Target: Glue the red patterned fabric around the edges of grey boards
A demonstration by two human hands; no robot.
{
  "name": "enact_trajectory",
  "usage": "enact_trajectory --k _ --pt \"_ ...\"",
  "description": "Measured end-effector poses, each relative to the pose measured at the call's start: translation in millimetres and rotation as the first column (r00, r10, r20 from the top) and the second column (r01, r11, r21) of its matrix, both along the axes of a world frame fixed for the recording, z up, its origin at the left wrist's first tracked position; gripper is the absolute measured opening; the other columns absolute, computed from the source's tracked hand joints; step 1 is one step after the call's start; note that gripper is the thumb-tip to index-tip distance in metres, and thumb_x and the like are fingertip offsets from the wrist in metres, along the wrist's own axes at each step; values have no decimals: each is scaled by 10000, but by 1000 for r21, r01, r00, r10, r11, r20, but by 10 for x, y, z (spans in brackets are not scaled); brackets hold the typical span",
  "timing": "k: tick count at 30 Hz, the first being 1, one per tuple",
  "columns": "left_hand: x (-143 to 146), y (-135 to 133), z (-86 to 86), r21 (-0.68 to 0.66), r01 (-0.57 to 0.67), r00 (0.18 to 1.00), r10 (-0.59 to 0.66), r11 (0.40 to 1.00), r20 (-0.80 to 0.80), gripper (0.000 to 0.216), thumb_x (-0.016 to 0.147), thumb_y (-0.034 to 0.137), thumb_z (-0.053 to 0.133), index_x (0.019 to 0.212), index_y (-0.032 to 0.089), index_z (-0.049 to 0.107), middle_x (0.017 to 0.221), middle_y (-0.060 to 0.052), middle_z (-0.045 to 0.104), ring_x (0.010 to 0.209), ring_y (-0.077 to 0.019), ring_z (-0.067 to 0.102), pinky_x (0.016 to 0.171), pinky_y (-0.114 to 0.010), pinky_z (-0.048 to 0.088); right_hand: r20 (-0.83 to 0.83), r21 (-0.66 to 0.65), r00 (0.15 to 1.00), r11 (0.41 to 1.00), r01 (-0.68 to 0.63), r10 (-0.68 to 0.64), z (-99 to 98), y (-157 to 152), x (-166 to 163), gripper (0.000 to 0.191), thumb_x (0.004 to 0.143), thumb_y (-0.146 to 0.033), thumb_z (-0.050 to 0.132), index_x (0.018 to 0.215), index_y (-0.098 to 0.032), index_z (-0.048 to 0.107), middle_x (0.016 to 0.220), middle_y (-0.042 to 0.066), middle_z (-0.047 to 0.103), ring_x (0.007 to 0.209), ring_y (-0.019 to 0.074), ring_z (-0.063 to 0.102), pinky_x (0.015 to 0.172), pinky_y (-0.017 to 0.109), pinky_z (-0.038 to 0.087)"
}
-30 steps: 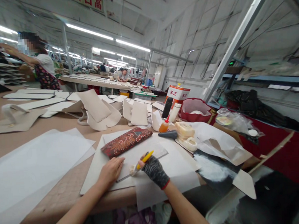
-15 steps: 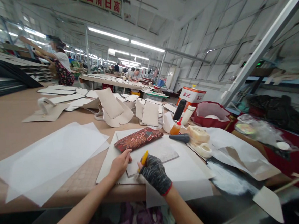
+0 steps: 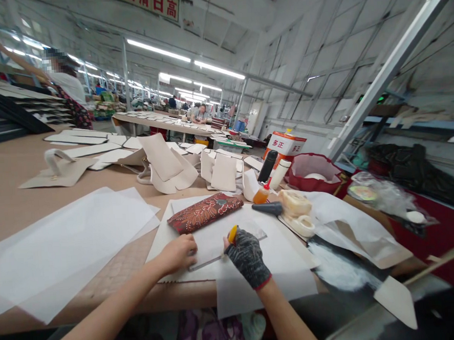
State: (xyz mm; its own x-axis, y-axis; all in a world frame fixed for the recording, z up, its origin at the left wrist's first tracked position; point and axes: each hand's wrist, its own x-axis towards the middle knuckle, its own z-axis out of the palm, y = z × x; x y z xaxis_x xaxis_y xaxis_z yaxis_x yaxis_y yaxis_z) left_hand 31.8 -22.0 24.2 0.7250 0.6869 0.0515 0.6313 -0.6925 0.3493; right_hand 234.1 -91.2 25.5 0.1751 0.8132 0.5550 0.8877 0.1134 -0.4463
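My right hand [image 3: 246, 255], in a dark grey fingerless glove with a red cuff, is closed around a yellow-handled tool [image 3: 233, 234]. The tool's working end is hidden by the hand, so its kind does not show. My bare left hand [image 3: 181, 253] has its fingers curled at the left end of a thin pale grey slab [image 3: 216, 242]; whatever it pinches is hidden. Just beyond both hands lies a rolled or folded brown patterned cloth [image 3: 206, 212] with a flower print. Slab and cloth rest on white sheets [image 3: 285, 243] at the table's front edge.
Translucent white sheets [image 3: 73, 236] lie on the left. Beige bag pieces [image 3: 165, 161] stand further back. At right are an orange glue bottle [image 3: 262, 193], a dark cone-shaped object [image 3: 267, 208], a tape roll [image 3: 304, 226] and a dark red bag [image 3: 314, 175]. A co-worker [image 3: 68, 87] stands far left.
My right hand has moved right with the yellow-handled tool, away from my left hand. My left hand has shifted slightly down and left, off the patterned cloth's edge. The view has turned a little.
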Motion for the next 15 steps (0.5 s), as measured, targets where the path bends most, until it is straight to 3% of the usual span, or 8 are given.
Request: enact_trajectory --k 4,7,10,12,15 --pt "104 -44 100 75 52 981 -37 996 -190 151 716 150 513 757 162 658 890 -91 636 847 -215 589 705 -285 465 -211 -57 953 971 -232 216 -66 22 43 197 784 -377 542 790 -195 615 731 46 674 693 174 637 705 280 496" --pt "168 -73 110 117 67 962 -33 991 -271 229 745 96 438 761 132 664 878 -128 650 853 -242 604 696 -308 470 -213 -100 975 991 -90 67 -84 87 283 175 759 -352 536 736 -192 603 709 54 671 670 183 635 691 293 497" --pt "206 -59 140 110 50 953 -14 993 -304 238 731 81 435 748 128 668 879 -137 664 848 -255 617 673 -308 466 -150 -38 984 995 89 -94 -30 73 611 223 761 -397 537 715 -187 595 711 81 664 712 215 630 746 349 483" --pt "224 -3 182 81 9 954 16 997 -300 214 717 97 458 728 145 665 880 -121 675 830 -251 627 651 -295 456 -261 10 963 997 70 -65 17 8 771 268 770 -447 540 754 -184 585 747 80 663 732 211 626 756 351 485" --pt "243 158 249 48 -135 971 142 990 -195 163 718 151 490 726 191 647 849 -56 689 801 -209 633 648 -256 437 -512 87 859 995 52 0 60 -101 883 318 744 -507 573 758 -190 553 749 61 655 709 188 621 721 321 505"
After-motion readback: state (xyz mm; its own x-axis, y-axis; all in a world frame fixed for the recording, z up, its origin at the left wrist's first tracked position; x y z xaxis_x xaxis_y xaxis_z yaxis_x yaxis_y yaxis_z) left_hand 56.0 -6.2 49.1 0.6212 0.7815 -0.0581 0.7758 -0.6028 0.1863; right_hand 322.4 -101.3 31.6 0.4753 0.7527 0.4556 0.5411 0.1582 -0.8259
